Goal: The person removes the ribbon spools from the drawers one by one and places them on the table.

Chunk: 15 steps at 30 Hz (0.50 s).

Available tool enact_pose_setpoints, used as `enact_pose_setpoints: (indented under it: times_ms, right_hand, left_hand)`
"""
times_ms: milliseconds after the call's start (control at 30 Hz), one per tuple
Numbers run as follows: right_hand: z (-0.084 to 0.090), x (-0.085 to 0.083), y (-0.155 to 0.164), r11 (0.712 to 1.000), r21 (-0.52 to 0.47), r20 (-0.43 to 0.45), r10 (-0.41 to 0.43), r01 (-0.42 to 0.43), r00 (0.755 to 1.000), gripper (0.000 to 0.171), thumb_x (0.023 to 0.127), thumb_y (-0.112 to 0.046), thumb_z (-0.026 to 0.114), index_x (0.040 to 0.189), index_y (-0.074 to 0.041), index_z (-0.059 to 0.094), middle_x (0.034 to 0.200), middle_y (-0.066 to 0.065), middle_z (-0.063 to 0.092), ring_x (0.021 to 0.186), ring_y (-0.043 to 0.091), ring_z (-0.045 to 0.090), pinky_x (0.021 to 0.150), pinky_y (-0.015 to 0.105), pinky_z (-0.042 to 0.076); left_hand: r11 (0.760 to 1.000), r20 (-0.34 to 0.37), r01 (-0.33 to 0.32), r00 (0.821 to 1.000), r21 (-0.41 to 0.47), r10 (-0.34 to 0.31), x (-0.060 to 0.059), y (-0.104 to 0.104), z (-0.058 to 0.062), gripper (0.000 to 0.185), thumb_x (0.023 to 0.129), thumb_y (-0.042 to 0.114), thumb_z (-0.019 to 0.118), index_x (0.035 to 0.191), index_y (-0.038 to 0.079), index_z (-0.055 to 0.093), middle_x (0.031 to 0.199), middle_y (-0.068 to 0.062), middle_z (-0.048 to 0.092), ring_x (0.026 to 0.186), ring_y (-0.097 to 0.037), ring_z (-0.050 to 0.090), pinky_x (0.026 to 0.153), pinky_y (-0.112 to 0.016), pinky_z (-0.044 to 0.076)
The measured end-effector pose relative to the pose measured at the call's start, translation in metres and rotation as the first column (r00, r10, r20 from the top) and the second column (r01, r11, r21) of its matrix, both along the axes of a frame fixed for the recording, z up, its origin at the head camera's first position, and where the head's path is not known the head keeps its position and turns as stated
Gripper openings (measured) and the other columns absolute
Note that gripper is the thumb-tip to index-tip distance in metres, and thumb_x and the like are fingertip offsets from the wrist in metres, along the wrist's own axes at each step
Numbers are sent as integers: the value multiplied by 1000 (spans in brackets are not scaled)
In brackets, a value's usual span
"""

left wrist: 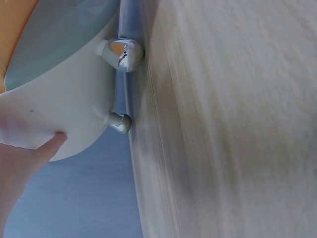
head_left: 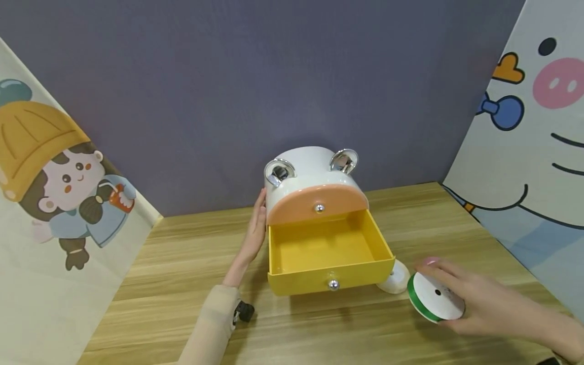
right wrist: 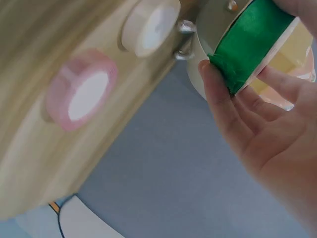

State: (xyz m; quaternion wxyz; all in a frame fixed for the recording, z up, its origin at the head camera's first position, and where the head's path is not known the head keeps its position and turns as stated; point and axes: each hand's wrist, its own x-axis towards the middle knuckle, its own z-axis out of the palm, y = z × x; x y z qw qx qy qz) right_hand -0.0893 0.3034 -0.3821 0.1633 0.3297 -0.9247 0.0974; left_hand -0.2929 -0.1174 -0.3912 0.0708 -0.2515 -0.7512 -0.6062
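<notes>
A white rounded storage box [head_left: 304, 159] with silver ears stands at the back of the table. Its lower yellow drawer [head_left: 301, 284] is pulled out, with nothing inside, while the orange upper drawer [head_left: 292, 205] sits closed. My left hand [head_left: 255, 233] rests against the box's left side, fingers extended; the left wrist view shows a digit touching the white wall [left wrist: 74, 109]. On the right, my right hand [head_left: 485, 301] grips a spool of green ribbon [right wrist: 252, 42] above the table, its white face [head_left: 440, 299] turned up. The spool is right of the drawer.
A whitish ribbon spool [head_left: 397, 279] lies on the wooden table [head_left: 191, 274] by the drawer's right corner. Beside it is a pink ribbon spool [right wrist: 81, 89], mostly covered by my right hand in the head view. A grey-blue panel [head_left: 205, 101] rises behind the box.
</notes>
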Motion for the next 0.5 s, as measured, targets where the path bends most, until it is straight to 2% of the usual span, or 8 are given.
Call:
enact_pose_setpoints:
  times_ms: [100, 200, 267, 333, 433, 467, 500]
  right_hand:
    - [-9, 3, -5, 1000, -6, 19, 11, -11, 1000, 96, 61, -45, 92, 143, -19, 49, 132, -2, 49, 94, 1, 54, 68, 5, 44]
    - [-18, 8, -11, 999, -17, 117, -37, 40, 992, 95, 62, -41, 92, 145, -23, 48, 131, -5, 50, 93, 0, 52, 65, 11, 46]
    - [-24, 12, -15, 995, 7, 205, -97, 98, 974, 94, 64, -42, 90, 146, -27, 46, 136, -3, 53, 95, 1, 53, 67, 15, 48]
    - [-29, 15, -20, 989, 34, 307, -149, 146, 940, 92, 68, -46, 86, 148, -31, 44, 140, -3, 53, 99, 0, 53, 71, 16, 51]
    - [-35, 16, -27, 984, 73, 361, -176, 160, 916, 89, 72, -50, 83, 149, -33, 42, 141, -7, 52, 103, 0, 54, 78, 18, 54]
    - [-37, 15, -29, 987, 75, 365, -162, 144, 917, 88, 73, -51, 82, 149, -31, 42, 138, -9, 52, 104, 0, 54, 79, 19, 55]
    - [-38, 14, -32, 988, 84, 386, -154, 131, 910, 88, 75, -54, 80, 150, -29, 41, 136, -11, 52, 104, 0, 54, 80, 19, 56]
  left_hand:
    - [1000, 6, 5, 1000, -1, -5, -1, -1, -1, 51, 109, 15, 23, 160, 10, 15, 169, -13, 7, 156, -29, 9, 128, -49, 8]
    - [1000, 15, 14, 1000, 3, -14, 0, -2, 0, 51, 110, 16, 23, 160, 10, 14, 169, -13, 6, 156, -31, 8, 128, -51, 7]
    - [1000, 16, 16, 1000, 9, -16, -3, -2, -5, 51, 110, 18, 23, 160, 14, 15, 169, -12, 6, 156, -31, 9, 128, -53, 8]
    - [1000, 13, 18, 1000, 18, -18, -10, -3, -13, 51, 110, 23, 24, 160, 20, 16, 169, -8, 6, 156, -30, 10, 127, -54, 8]
    - [1000, -1, 11, 1000, 22, -11, -20, -4, -25, 50, 110, 28, 23, 160, 28, 17, 170, -6, 6, 156, -28, 12, 127, -55, 9]
    - [1000, -6, 11, 1000, 25, -11, -22, -4, -27, 50, 110, 28, 23, 160, 29, 17, 170, -6, 6, 156, -28, 12, 127, -56, 9]
    - [1000, 1, 12, 1000, 23, -12, -20, -3, -24, 50, 110, 27, 23, 160, 27, 16, 170, -7, 5, 156, -30, 11, 126, -57, 9]
